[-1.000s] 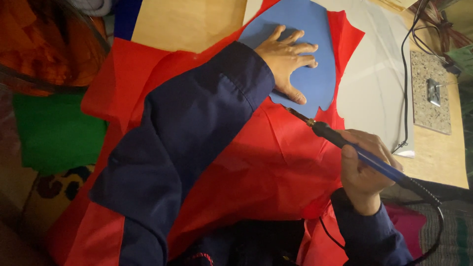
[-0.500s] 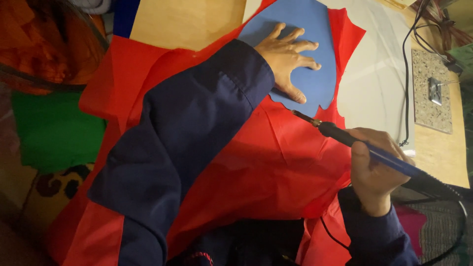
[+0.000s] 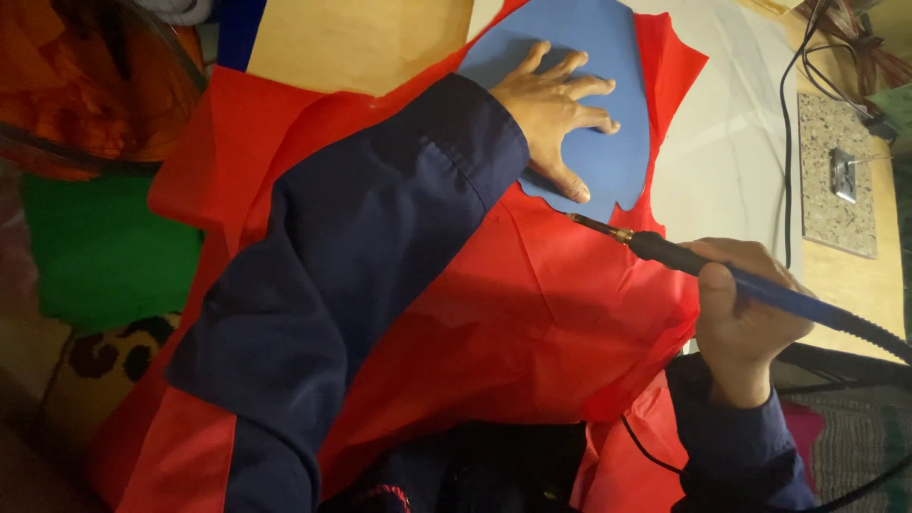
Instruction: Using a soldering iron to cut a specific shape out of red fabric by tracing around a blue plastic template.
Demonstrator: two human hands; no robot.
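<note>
While the fingers of the left hand (image 3: 556, 114) are spread apart and pressed flat on the blue template (image 3: 608, 66), the right hand (image 3: 750, 318) is clamped around the blue handle of the heated cutting tool (image 3: 722, 275), whose metal tip is pointed at about ten o'clock, just beside the thumb. A burn could be caused if the tip is slid along the template edge toward that thumb. The red fabric (image 3: 532, 313), which lies under the template and spreads toward six o'clock, could be melted in the wrong place if the template is shifted. The black cable (image 3: 784, 142), at about two o'clock, could be pulled tight. One template, one tool, one red fabric sheet and two hands are counted.
</note>
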